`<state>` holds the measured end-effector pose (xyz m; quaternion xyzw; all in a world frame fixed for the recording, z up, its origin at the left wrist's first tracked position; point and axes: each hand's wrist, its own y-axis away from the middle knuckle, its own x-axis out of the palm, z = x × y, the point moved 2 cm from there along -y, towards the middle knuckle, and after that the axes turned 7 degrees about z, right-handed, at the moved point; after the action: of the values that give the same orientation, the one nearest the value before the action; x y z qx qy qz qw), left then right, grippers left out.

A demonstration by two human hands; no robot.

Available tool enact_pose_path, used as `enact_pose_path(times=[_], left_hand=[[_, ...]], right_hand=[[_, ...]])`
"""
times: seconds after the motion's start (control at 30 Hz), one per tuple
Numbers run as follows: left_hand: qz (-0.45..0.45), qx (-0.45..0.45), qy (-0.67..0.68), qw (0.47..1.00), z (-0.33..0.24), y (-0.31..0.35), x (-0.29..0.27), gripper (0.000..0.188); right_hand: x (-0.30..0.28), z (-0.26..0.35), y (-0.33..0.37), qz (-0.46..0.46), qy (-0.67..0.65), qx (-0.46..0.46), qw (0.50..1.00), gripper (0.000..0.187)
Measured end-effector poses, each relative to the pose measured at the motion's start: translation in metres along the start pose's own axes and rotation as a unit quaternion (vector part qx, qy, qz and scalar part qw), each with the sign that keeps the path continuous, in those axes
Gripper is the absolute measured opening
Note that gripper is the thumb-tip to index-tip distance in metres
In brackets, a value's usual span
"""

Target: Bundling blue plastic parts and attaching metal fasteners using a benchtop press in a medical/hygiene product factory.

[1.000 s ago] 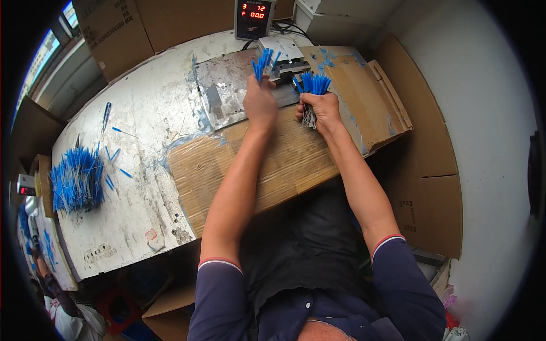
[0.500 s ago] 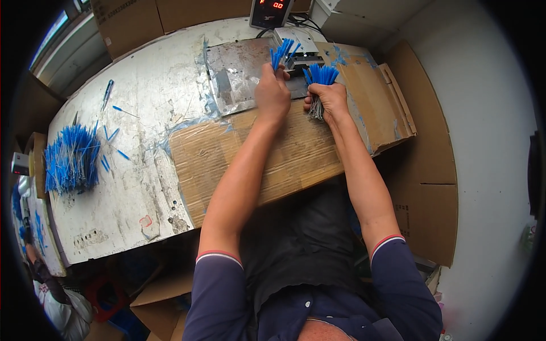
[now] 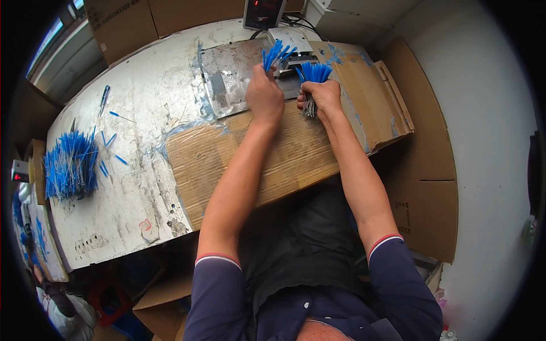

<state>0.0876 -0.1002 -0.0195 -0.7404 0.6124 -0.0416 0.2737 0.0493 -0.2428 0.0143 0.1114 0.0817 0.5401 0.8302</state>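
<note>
My left hand (image 3: 265, 94) is closed around a small bunch of thin wire stems with blue ends (image 3: 275, 55). Their tips fan out above my fist. Just to the right, my right hand (image 3: 324, 96) grips a thicker bundle of the same blue-ended wire stems (image 3: 314, 72). Its blue ends point away from me and the bare silvery stems (image 3: 309, 107) hang below my fingers. Both hands are close to a small metal device (image 3: 293, 51) at the back of the table, partly hidden by the blue ends.
A large pile of blue-ended stems (image 3: 71, 165) lies at the table's left, with several loose ones (image 3: 121, 160) beside it. A pen-like tool (image 3: 103, 100) lies farther back. Flattened cardboard (image 3: 205, 153) covers the front edge. A display box (image 3: 263, 14) stands behind; another person (image 3: 65, 307) is lower left.
My left hand has turned slightly and its blue ends have spread more. Both hands appear slightly farther left, along with a small shift of the whole view. Each still holds its bundle.
</note>
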Motion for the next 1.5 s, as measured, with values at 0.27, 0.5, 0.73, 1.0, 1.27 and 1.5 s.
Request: enact_pose_path(times=[0.27, 0.5, 0.73, 1.0, 1.27, 1.5], left_hand=[[-0.047, 0.082, -0.102, 0.990, 0.000, -0.002, 0.001, 0.009], [0.051, 0.074, -0.114, 0.989, 0.001, 0.001, 0.006, 0.006], [0.074, 0.089, -0.140, 0.983, 0.002, 0.000, 0.006, 0.008], [0.094, 0.147, -0.181, 0.968, -0.004, 0.004, 0.007, 0.010], [0.084, 0.108, -0.170, 0.976, -0.001, 0.003, 0.002, 0.011], [0.019, 0.053, -0.108, 0.993, -0.002, 0.000, -0.001, 0.007]], right_hand=[[-0.007, -0.012, -0.003, -0.012, -0.204, 0.020, 0.979, 0.011], [-0.016, -0.015, 0.007, 0.012, -0.171, -0.005, 0.985, 0.015], [-0.028, -0.017, 0.015, 0.056, -0.159, 0.000, 0.986, 0.014], [-0.031, -0.019, 0.015, 0.077, -0.170, -0.025, 0.982, 0.011], [-0.024, -0.013, 0.020, 0.111, -0.116, -0.020, 0.987, 0.012], [-0.017, -0.009, 0.001, 0.054, -0.051, -0.020, 0.997, 0.011]])
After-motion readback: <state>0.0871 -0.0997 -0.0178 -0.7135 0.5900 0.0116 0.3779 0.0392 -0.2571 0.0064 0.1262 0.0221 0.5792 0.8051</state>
